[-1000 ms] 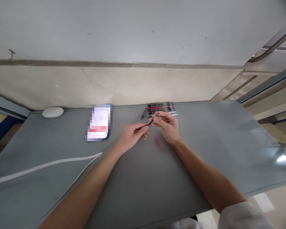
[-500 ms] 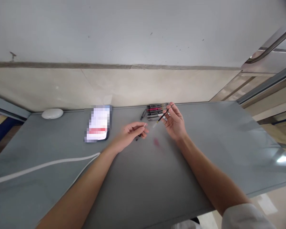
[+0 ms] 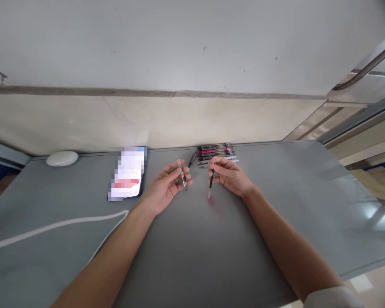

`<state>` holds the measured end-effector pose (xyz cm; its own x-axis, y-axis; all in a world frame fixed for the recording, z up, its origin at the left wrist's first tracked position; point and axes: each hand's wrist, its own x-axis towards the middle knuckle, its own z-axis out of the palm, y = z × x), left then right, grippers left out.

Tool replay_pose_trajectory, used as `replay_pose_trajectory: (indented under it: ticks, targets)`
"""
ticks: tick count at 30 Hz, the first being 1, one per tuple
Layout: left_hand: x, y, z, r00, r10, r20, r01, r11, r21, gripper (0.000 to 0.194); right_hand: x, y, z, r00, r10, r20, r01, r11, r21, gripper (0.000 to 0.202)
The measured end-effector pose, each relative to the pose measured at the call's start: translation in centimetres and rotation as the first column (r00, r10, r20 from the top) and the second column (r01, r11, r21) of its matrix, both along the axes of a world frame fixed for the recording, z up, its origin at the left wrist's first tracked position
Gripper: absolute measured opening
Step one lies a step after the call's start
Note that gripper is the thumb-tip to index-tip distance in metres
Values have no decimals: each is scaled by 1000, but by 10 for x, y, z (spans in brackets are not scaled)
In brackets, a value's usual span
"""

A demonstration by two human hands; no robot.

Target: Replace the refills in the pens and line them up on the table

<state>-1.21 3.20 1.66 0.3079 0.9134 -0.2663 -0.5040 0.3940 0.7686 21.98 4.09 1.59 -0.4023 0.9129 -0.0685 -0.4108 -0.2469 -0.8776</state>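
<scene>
Between thumb and fingers, my left hand (image 3: 167, 184) grips a clear pen barrel (image 3: 182, 176) with a dark lower end, held tilted. My right hand (image 3: 229, 174) pinches the upper part of a dark pen refill (image 3: 211, 179), which hangs nearly upright with its pale tip downward. The two pieces are apart, with a gap of grey tabletop between them. Just behind my hands, several pens (image 3: 215, 150) lie side by side in a row, some black, one red-pink, one silvery. A short dark pen part (image 3: 193, 158) slants at the row's left end.
A phone (image 3: 128, 173) with a lit, pixelated screen lies left of my hands. A white rounded object (image 3: 62, 158) sits farther left near the wall. A white cable (image 3: 67, 221) crosses the left of the grey table (image 3: 192, 256). A reddish smudge (image 3: 211, 200) marks the surface.
My right hand has lowered and turned the refill from slanted to nearly upright. My left hand has rotated so the clear barrel now shows. More of the pen row is uncovered.
</scene>
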Motion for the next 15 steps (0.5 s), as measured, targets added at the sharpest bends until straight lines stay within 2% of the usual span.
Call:
replay_pose_trajectory:
  ticks: [15]
  targets:
    - [2,0,-1,1000,-24,16,22,997,67,21,-6,3,-2,999,-45,4,45,998,34,13]
